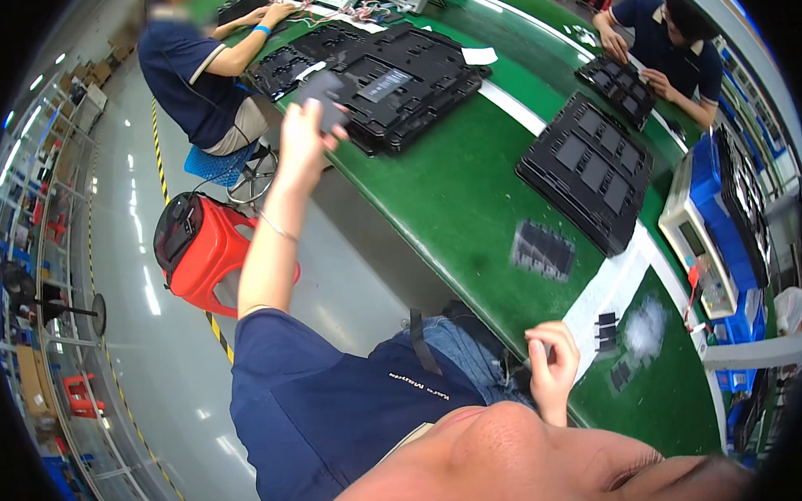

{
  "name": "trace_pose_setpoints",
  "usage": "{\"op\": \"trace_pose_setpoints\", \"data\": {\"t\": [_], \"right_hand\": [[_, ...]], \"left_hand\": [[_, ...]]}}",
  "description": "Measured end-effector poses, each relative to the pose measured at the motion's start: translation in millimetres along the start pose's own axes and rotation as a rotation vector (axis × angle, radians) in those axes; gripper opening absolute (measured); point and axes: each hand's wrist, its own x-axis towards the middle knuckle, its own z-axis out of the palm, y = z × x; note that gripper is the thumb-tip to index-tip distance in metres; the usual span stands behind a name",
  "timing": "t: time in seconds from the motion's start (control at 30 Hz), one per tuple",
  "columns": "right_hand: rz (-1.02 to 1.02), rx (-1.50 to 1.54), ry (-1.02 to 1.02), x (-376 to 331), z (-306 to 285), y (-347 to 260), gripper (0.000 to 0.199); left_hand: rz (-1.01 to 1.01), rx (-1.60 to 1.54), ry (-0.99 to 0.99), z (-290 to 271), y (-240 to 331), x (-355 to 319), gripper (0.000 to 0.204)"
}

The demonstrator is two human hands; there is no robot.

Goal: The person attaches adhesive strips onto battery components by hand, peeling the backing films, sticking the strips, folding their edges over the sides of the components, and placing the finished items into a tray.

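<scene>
At nine o'clock of the scene we see a red plastic stool [208,248] with a black top standing on the glossy grey floor [148,348]. Just right of it our left hand [304,135] is raised at arm's length, fingers pinching a small flat dark grey panel [325,96]. The panel is rectangular, matte and thin, and it sticks out at one o'clock from the fingertips, held above the near edge of the green table [452,196]. At two o'clock of that hand lies a stack of black moulded trays [404,82], ribbed and glossy, with a white slip of paper [480,55] at their far corner. Further right, another black tray [588,169] with rectangular pockets rests on the green mat, and a blurred dark ribbed piece [542,250] lies at seven o'clock of it. Low in the scene our right hand [551,364] is curled loosely at the table edge; we cannot tell whether it holds anything. At three o'clock of it small dark parts [609,332] sit on a white strip [610,292].
</scene>
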Motion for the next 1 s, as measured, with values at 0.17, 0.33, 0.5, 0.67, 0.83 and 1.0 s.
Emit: {"op": "trace_pose_setpoints", "data": {"t": [0.17,0.33,0.5,0.67,0.83,1.0], "right_hand": [[-0.044,-0.284,0.048,-6.1,9.7,12.6,0.007],[-0.115,-0.434,0.070,-12.1,18.1,18.9,0.009],[-0.137,-0.563,0.084,-13.2,19.9,22.4,0.012],[-0.113,-0.640,0.144,-10.5,30.7,15.0,0.013],[-0.037,-0.634,0.172,-4.5,35.8,14.1,0.012],[0.007,-0.734,0.218,2.9,35.3,12.7,0.016]], "left_hand": [[-0.105,-0.176,0.230,-122.5,-57.8,133.6,0.018],[-0.278,0.168,0.391,-149.5,-90.5,199.7,0.019],[-0.158,0.384,0.486,-119.1,-111.3,254.4,0.025],[-0.220,0.696,0.192,-150.6,-140.2,295.3,0.020],[0.066,1.004,0.185,-178.5,-155.5,327.1,0.026],[0.091,1.282,-0.041,-154.8,-177.8,336.5,0.026]]}}
